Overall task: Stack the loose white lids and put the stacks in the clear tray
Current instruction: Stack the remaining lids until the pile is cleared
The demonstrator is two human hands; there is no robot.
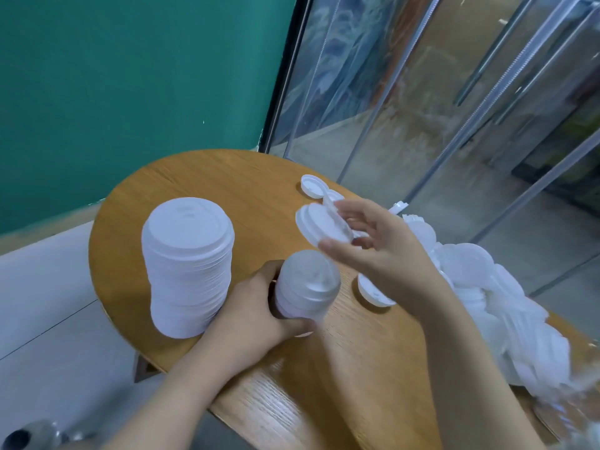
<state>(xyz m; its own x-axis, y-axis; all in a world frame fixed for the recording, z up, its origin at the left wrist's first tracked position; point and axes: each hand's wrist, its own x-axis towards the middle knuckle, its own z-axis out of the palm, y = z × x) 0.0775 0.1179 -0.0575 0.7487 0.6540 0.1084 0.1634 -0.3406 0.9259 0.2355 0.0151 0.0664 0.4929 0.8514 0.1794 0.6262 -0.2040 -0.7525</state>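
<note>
My left hand (256,310) grips a short stack of white lids (306,284) standing on the wooden table (233,186). My right hand (380,248) holds a couple of white lids (319,227) tilted in the air just above and right of that short stack. A tall stack of lids (188,271) stands to the left of my left hand. A big heap of loose lids (487,303) lies along the table's right side. One loose lid (373,292) lies under my right wrist and another loose lid (311,185) lies farther back. No clear tray shows.
The round-ended table is set against a green wall (130,76) on the left, and glass panels (454,92) rise behind it on the right. A pale floor (48,303) lies beyond the table's left edge.
</note>
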